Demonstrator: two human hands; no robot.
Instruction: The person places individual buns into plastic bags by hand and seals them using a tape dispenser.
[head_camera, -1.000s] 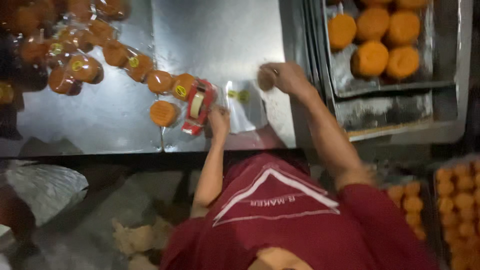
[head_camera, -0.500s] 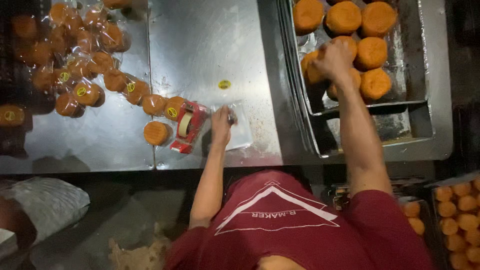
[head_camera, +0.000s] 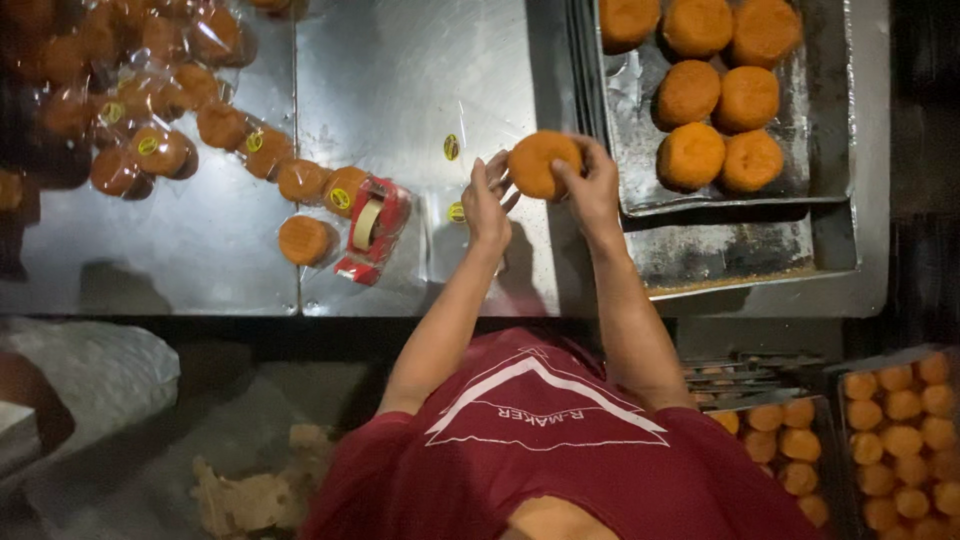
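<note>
Holding the cake (head_camera: 543, 165) between both hands above the steel desk (head_camera: 400, 90), you have it well placed: it sits just left of the tray (head_camera: 720, 215) and just right of the two yellow stickers (head_camera: 451, 147). Your left hand (head_camera: 487, 205) has its fingers spread along the cake's left edge, with a clear bag (head_camera: 440, 250) under the wrist; your right hand (head_camera: 592, 188) pinches the right edge with thumb and fingertips. Judging by its soft, crumbly look, keep the grip light and even, pressing on the rim rather than the top, so the crust does not dent or shed. Support it from below with the left fingers if you let the right go. Keep your forearms clear of the red tape dispenser (head_camera: 370, 228) and the loose cake (head_camera: 305, 240) beside it. Farther left, the wrapped cakes (head_camera: 160, 150) lie in a loose pile; farther right, seven bare cakes (head_camera: 720, 100) wait on the tray.
</note>
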